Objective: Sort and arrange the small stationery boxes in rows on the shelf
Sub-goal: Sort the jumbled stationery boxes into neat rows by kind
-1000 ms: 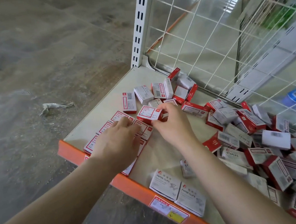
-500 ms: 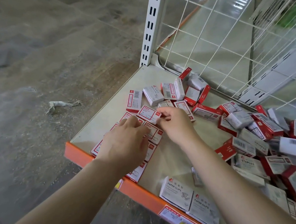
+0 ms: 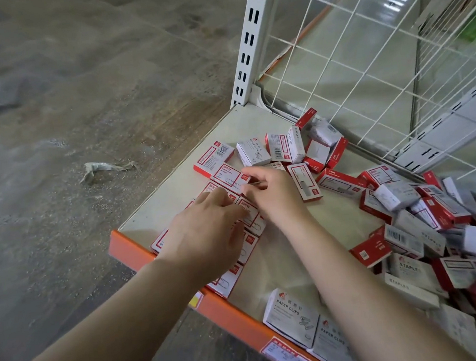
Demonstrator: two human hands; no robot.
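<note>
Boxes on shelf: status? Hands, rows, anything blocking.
Left hand flat, pressing the row. Right hand pinching a box at the row's far end. Loose pile unsorted on the right. Nothing blocking.

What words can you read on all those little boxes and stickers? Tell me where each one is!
"PAPER CLIPS": grey box at the shelf's front edge
"PAPER CLIPS": grey box beside it
"STAPLES": upright white box near the back
"STAPLES": pale box in the pile on the right
"STAPLES": pale box just below that one
Too small or blurred: print on the red-framed boxes, barcodes, orange edge price sticker.
</note>
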